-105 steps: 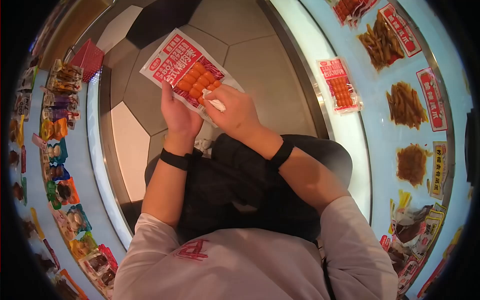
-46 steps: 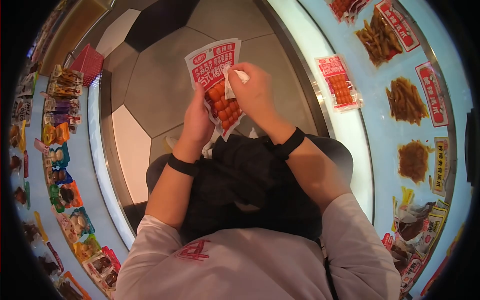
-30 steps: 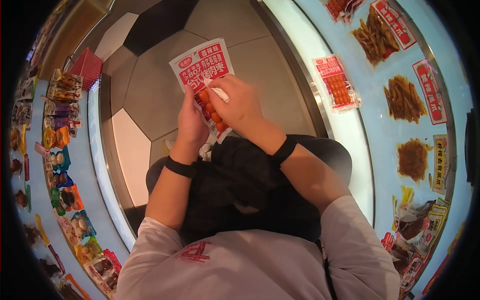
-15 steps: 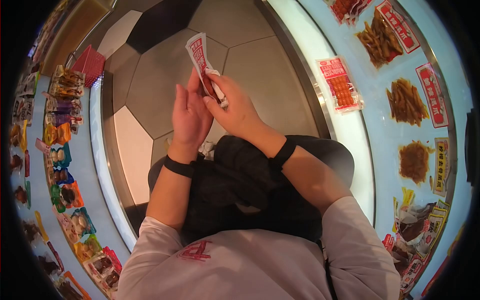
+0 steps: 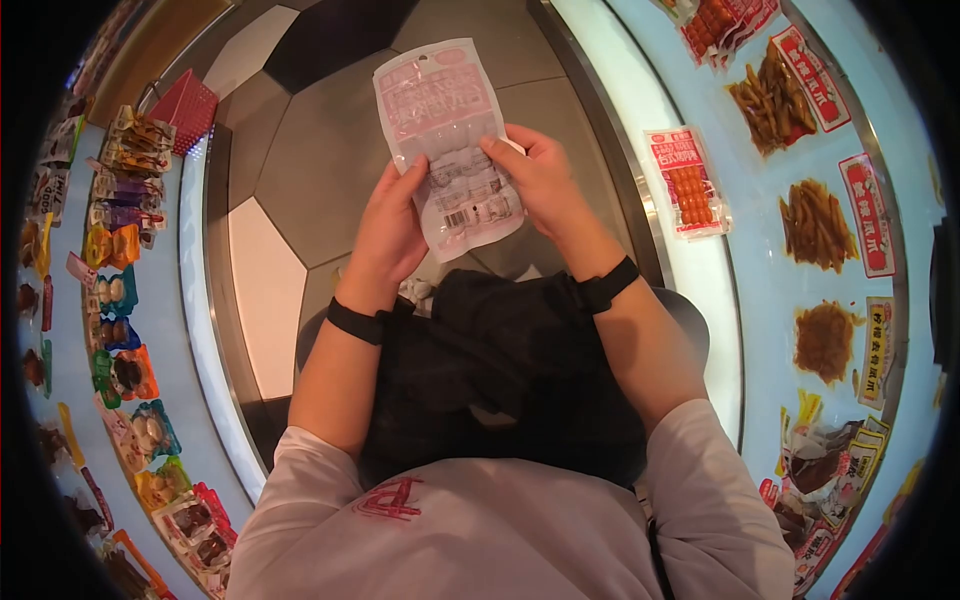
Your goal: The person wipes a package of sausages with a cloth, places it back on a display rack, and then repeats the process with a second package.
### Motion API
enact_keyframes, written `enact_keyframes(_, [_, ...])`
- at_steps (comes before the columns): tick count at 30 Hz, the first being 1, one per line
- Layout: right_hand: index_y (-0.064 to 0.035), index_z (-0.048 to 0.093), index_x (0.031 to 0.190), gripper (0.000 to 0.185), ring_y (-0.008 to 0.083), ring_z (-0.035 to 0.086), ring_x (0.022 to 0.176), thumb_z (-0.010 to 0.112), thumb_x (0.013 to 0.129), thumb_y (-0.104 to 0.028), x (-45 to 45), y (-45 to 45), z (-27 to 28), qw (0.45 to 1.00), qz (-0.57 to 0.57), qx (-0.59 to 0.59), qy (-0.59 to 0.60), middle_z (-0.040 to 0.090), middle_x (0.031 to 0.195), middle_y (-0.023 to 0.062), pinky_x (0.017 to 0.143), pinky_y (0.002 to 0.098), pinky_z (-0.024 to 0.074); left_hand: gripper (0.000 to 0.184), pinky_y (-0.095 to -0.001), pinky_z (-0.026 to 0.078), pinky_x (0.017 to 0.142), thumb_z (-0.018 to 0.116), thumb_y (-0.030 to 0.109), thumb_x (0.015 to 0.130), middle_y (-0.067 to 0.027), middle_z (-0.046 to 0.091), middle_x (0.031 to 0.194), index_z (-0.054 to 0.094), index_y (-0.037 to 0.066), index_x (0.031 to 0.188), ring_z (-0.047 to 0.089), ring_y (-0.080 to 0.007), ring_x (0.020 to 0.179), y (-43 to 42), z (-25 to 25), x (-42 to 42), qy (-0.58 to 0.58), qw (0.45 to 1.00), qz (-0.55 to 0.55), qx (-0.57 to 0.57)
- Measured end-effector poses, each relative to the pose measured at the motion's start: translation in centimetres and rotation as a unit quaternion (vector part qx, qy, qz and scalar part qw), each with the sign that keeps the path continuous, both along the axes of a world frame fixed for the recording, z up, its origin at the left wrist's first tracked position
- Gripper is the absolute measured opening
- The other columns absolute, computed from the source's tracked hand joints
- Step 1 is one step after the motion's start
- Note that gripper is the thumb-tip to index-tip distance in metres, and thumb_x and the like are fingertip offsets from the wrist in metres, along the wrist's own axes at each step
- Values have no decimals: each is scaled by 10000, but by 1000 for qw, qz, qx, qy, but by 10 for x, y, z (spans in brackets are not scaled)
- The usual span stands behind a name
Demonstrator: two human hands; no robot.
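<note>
Between my two hands is a flat plastic snack packet [image 5: 440, 100], its pale printed back and barcode facing me. Its upper part is pinkish, and a hang hole is near the top edge. My left hand [image 5: 390, 220] grips the left edge, thumb on top. On the right edge, my right hand [image 5: 545, 185] holds it the same way, thumb pressing the face. The fingers behind the packet are mostly hidden. A red-and-white sausage packet [image 5: 688, 185] lies on the lit shelf edge to the right of my right hand.
On the right shelf [image 5: 760, 300] are brown snacks and packets [image 5: 765, 90] with printed labels [image 5: 868, 215]. The left shelf holds rows of colourful small packs [image 5: 125, 375] and a pink basket [image 5: 183, 110]. Tiled floor [image 5: 320, 150] lies between, with white crumpled bits [image 5: 415, 292] near my lap.
The packet was edge-on between my hands, with a crumpled white thing by my right hand. Now it is turned face-on, my hands are farther apart, and the crumpled thing is out of my grip.
</note>
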State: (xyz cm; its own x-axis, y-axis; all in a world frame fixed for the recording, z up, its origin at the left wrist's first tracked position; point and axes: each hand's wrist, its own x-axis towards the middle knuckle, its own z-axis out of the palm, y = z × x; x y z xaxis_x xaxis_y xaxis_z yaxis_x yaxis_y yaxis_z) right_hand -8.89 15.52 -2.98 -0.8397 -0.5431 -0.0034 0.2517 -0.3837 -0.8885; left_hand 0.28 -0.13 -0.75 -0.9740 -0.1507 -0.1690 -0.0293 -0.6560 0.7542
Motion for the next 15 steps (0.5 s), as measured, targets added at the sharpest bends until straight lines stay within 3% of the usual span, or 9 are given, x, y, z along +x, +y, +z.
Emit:
enact_keyframes(3, [50,601,1266,395,126,657,931,640,943,-173,-10,0,-8,988,-147,31,-34,694,1075,101,808,275,527,377,-409,457,1049,464,190,1049,-99,560,1350,435,65,1404,548,-238,1236,-1,-2,-1,10,1000,14,-19])
enact_keyframes(6, [56,546,1326,436,218,652,1020,595,934,-129,-9,5,-1,961,-243,109,73,647,1187,172,863,323,514,369,-406,457,1043,465,185,1049,-98,568,1338,448,59,1395,555,-234,1225,1,-1,-1,9,1000,21,-18])
enact_keyframes(9, [50,509,1354,460,363,579,1165,561,926,-111,9,-6,5,859,-272,200,384,556,1297,241,965,396,476,364,-397,457,1036,455,222,1053,-98,575,1326,473,53,1375,564,-235,1209,4,-1,-2,4,1000,19,0])
enact_keyframes(11, [42,523,1332,459,458,441,1302,571,912,-136,34,-24,-1,827,-197,227,475,462,1391,272,1076,477,386,378,-402,440,1053,417,247,1062,-102,558,1355,473,47,1378,544,-243,1237,6,-1,-1,3,999,4,33])
enact_keyframes(13, [27,539,1319,472,445,385,1368,598,901,-184,58,-34,-9,789,-161,265,531,449,1437,242,1117,522,338,433,-397,442,1048,401,337,1061,-115,568,1338,486,39,1364,552,-258,1219,-2,-21,-1,-13,999,39,28])
enact_keyframes(15, [15,540,1319,479,434,368,1388,613,880,-160,73,-36,-8,803,-83,239,540,414,1491,204,1134,540,315,488,-402,455,1031,431,415,1039,-135,598,1271,501,32,1333,586,-274,1157,-8,-10,4,-39,998,39,42])
